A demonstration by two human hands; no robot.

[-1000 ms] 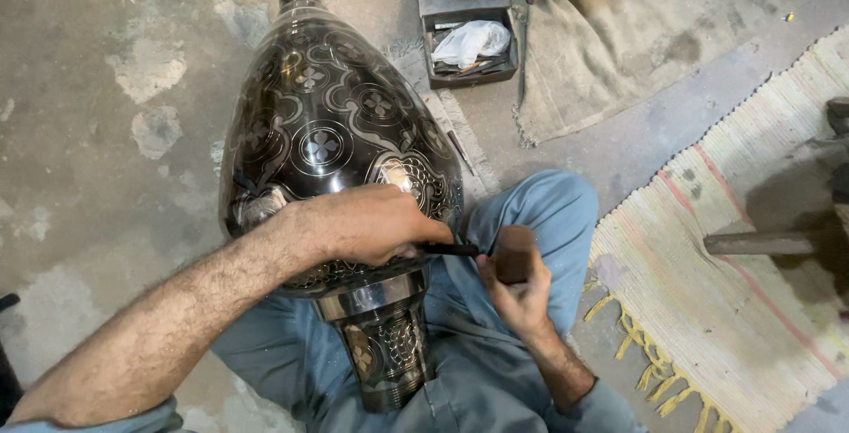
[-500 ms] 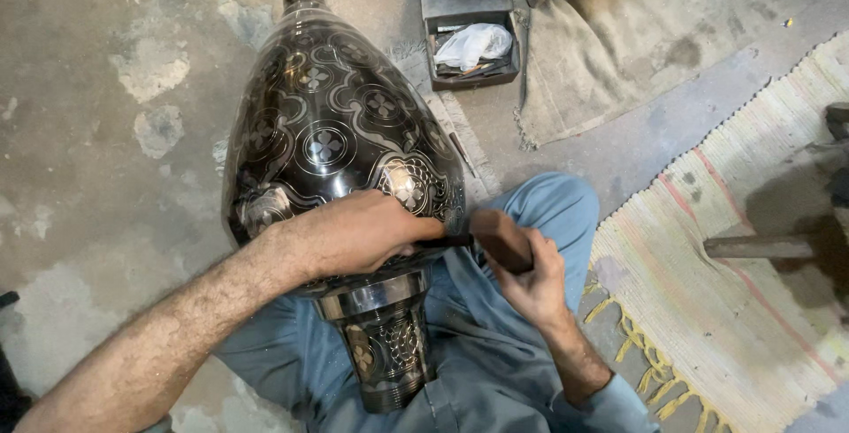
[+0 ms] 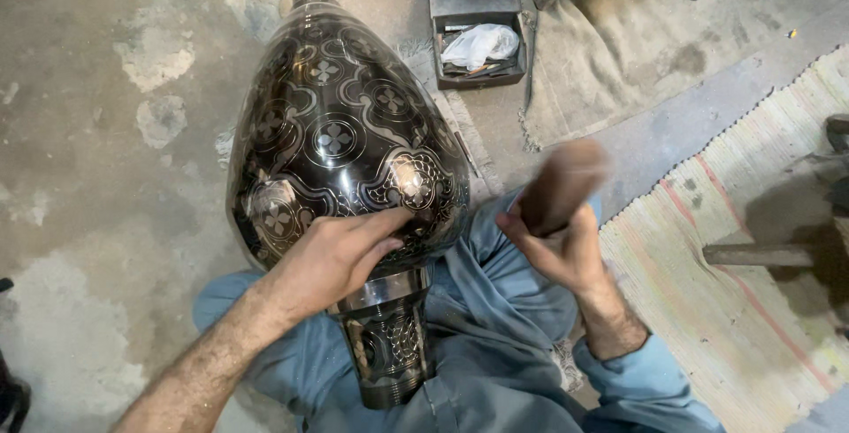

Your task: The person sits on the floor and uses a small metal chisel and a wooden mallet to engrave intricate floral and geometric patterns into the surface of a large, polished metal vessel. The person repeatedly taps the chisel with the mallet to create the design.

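Observation:
A large dark metal vase (image 3: 340,141) with engraved floral medallions lies across my lap, its neck pointing away and its banded foot (image 3: 389,344) toward me. My left hand (image 3: 340,252) rests on the vase's lower belly, fingers curled; whether it pinches a thin tool against the metal is hidden. My right hand (image 3: 557,247) is raised to the right of the vase and grips a brown wooden mallet (image 3: 562,183), which is blurred with motion.
A small open metal box (image 3: 478,26) holding a white rag and tools sits on the concrete floor beyond the vase. A tan cloth (image 3: 619,53) lies behind it. A striped woven mat (image 3: 734,247) covers the floor at right, with a dark object on it.
My right hand has lifted the mallet up and away to the right from the spot beside my left hand. The left hand and vase have stayed put.

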